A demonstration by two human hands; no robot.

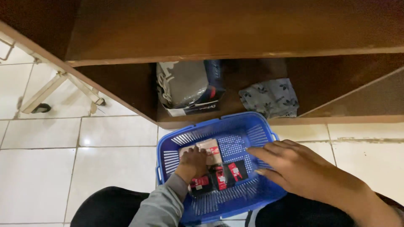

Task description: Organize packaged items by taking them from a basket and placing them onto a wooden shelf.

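Basket [235,126] of blue perforated plastic, set on the white tiled floor [105,168] just in front of a low wooden shelf [294,120]. Inside it, several small packets: pale ones [212,149] toward the far side, black-and-red ones [229,174] nearer the body, lying flat and touching one another. Left hand [193,162], grey-sleeved, down in the basket with fingers [197,152] curled over the pale packets, pressing or gripping them; whether actually closed around one, impossible to tell. Right hand [294,168] hovering above the basket's right side, fingers [263,153] spread and loose, holding nothing, tips pointing toward the packets. Packets probably light, thin and slightly crinkly, soft enough to bend, slick on the wrapper; best pinched by a short edge or scooped flat from beneath, several at once if stacked. Basket likely light and fairly stiff, easy to lift by the rim or the small side handle. On the shelf behind, well apart from both hands, a grey bag in clear wrapping [185,86] and a folded floral cloth [271,98].
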